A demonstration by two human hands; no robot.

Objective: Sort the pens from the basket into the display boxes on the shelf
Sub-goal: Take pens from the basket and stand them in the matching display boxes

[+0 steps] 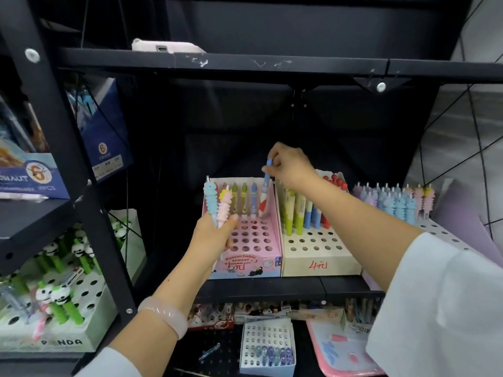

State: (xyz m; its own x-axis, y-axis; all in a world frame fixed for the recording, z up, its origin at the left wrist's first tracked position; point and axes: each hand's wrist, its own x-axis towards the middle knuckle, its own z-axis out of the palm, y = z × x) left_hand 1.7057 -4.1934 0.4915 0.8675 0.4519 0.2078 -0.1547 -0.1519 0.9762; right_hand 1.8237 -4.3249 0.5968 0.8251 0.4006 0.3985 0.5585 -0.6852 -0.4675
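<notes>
- While the right hand [292, 165] pinches the top of a blue pen [267, 176] between fingertips, the pen stands upright over the far right corner of the pink display box [246, 265], its lower end among the back-row pens.
- The left hand [215, 235] is closed around two ridged pens, a blue one [211, 197] and a pink one [225, 206], held upright at the box's left edge.
- Just right of it stands a cream display box [322, 263] on the same shelf [272, 288].
</notes>
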